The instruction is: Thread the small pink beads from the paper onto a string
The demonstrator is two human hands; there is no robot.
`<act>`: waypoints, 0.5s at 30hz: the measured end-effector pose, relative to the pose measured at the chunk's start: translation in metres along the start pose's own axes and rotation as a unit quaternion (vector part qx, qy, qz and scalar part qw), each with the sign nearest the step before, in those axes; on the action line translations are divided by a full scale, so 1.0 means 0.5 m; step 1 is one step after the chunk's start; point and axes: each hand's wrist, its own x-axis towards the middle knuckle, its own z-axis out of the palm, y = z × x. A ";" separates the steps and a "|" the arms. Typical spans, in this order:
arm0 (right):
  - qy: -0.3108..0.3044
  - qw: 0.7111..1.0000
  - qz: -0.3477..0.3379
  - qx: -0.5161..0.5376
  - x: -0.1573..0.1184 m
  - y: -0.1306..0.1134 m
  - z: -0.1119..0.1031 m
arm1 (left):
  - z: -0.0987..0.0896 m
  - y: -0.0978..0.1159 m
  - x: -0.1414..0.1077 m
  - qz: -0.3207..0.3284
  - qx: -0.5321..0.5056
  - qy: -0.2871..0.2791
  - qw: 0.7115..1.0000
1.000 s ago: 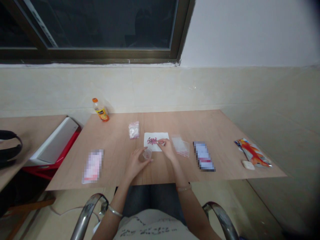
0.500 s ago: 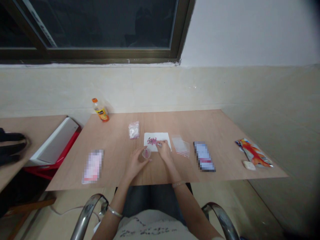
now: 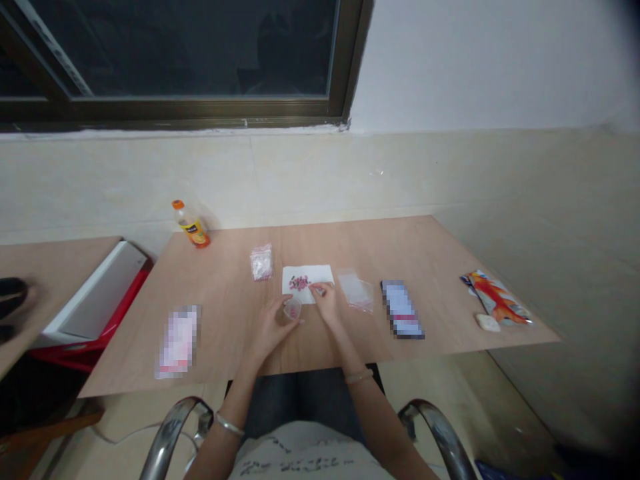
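Observation:
My left hand [image 3: 273, 328] is curled around a small clear cup [image 3: 293, 308], thumb on the near side and fingers on the far side. A little pink shows inside the cup. Just beyond it lies a white sheet of paper [image 3: 324, 273] bearing a cluster of small pink and dark bead-like pieces [image 3: 299, 283]. At the right edge of that cluster, my right hand [image 3: 326, 301] has its thumb and fingertips pinched together over the paper. Whatever sits in the pinch is too small to make out.
Clear plastic bags [image 3: 356, 292] lie right of the paper, and a filled clear bag [image 3: 261, 262] lies behind it to the left. Two blurred phone-like things, one left [image 3: 179, 341] and one right [image 3: 403, 310], flank my hands. An orange-capped bottle [image 3: 191, 225] stands at the back left.
The whole view has shifted slightly, so the table things sit a little further left. My left hand still holds the cup, which looks slightly more tilted. My right hand stays pinched beside the beads.

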 end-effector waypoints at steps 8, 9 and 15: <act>-0.008 0.996 -0.023 0.089 -0.001 -0.079 -0.058 | 0.007 0.003 0.008 -0.003 0.000 -0.008 1.000; -0.026 0.994 -0.030 0.105 -0.003 -0.095 -0.067 | 0.007 0.001 0.008 -0.002 0.001 -0.009 1.000; -0.181 0.969 -0.082 0.147 -0.024 -0.164 -0.100 | 0.005 -0.010 0.012 -0.001 0.001 -0.014 1.000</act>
